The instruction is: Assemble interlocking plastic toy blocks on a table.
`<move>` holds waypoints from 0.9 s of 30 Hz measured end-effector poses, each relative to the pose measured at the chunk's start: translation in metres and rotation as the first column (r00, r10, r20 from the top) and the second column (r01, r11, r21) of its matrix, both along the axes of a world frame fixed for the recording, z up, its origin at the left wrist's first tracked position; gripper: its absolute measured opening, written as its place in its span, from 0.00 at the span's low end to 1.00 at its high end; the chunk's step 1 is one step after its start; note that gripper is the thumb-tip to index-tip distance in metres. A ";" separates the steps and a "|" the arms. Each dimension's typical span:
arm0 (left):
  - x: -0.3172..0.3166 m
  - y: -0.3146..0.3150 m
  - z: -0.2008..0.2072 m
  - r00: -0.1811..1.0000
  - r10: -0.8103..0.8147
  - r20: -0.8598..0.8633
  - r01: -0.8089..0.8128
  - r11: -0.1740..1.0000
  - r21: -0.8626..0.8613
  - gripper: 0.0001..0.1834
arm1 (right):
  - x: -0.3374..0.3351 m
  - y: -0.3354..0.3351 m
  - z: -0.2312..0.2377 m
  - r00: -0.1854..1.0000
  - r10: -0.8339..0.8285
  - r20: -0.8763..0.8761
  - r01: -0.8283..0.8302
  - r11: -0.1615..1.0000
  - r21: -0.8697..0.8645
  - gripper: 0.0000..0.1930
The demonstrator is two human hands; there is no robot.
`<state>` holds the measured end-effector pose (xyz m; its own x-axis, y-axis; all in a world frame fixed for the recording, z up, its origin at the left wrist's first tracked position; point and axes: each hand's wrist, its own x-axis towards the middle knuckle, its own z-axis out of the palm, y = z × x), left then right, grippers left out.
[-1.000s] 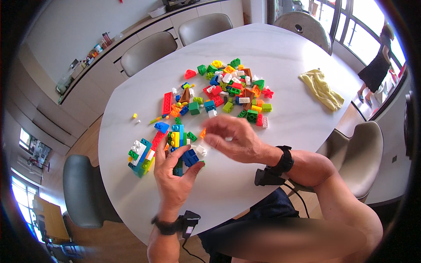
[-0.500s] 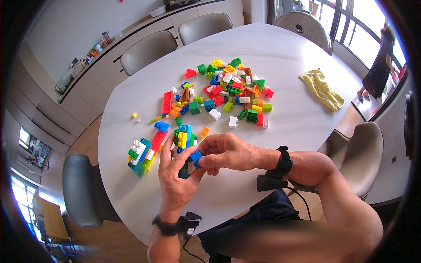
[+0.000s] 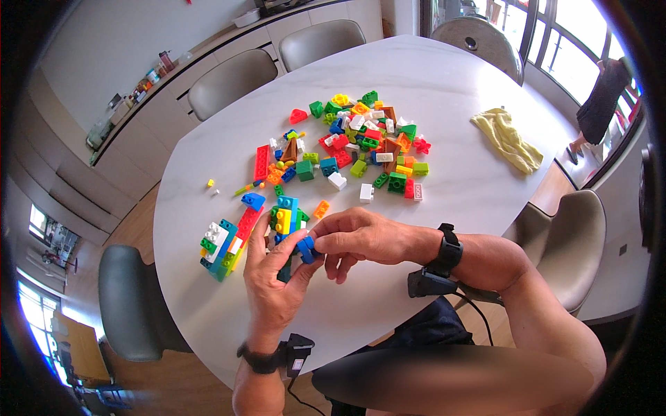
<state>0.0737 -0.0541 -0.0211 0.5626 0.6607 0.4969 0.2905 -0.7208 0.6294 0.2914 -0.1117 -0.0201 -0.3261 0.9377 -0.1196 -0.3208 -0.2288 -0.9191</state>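
My left hand [image 3: 275, 281] is closed around a small assembly of toy building bricks [image 3: 283, 220], with yellow, light blue, green and dark teal parts showing. A blue brick [image 3: 306, 248] sits between the fingertips of both hands at the right side of this assembly. Thumb and forefinger of my right hand [image 3: 357, 237] press on that blue brick from the right, the other fingers curled below. Whether the brick is joined to the assembly is hidden by my fingers. Just left of my left hand stands another built piece [image 3: 225, 243] of white, teal, red and green bricks, with a blue sloped brick [image 3: 253, 201] at its far end.
Loose bricks of many colours lie in a heap [image 3: 357, 142] farther back on the white table [image 3: 444, 90]. An orange brick [image 3: 321, 209] is close beyond my right hand. A yellow cloth [image 3: 508, 141] lies at the right. Chairs surround the table; a person [image 3: 602, 104] stands by the window.
The blue brick has turned and shifted slightly left, and the fingers of my right hand have moved with it. The person by the window has changed posture.
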 end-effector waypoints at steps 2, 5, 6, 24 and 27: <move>0.002 -0.003 0.001 1.000 -0.008 -0.021 0.008 1.000 0.004 0.25 | -0.001 -0.001 0.003 0.992 0.022 0.125 -0.019 0.999 -0.032 0.25; 0.004 -0.004 0.002 0.998 -0.011 -0.057 0.012 1.000 0.011 0.25 | 0.001 0.001 0.001 0.984 0.027 0.176 -0.020 0.999 -0.045 0.24; 0.004 -0.003 0.002 0.997 -0.008 -0.072 0.009 1.000 0.014 0.25 | 0.002 0.001 0.001 0.984 0.028 0.177 -0.020 0.999 -0.045 0.24; -0.005 0.010 -0.012 0.958 0.287 0.017 -0.288 0.957 0.032 0.43 | 0.026 0.024 -0.021 0.564 -0.655 0.504 0.417 0.752 0.511 0.29; -0.004 0.008 -0.008 0.955 0.298 0.010 -0.298 0.954 0.013 0.42 | 0.027 0.022 -0.029 0.529 -0.752 0.393 0.418 0.634 0.650 0.29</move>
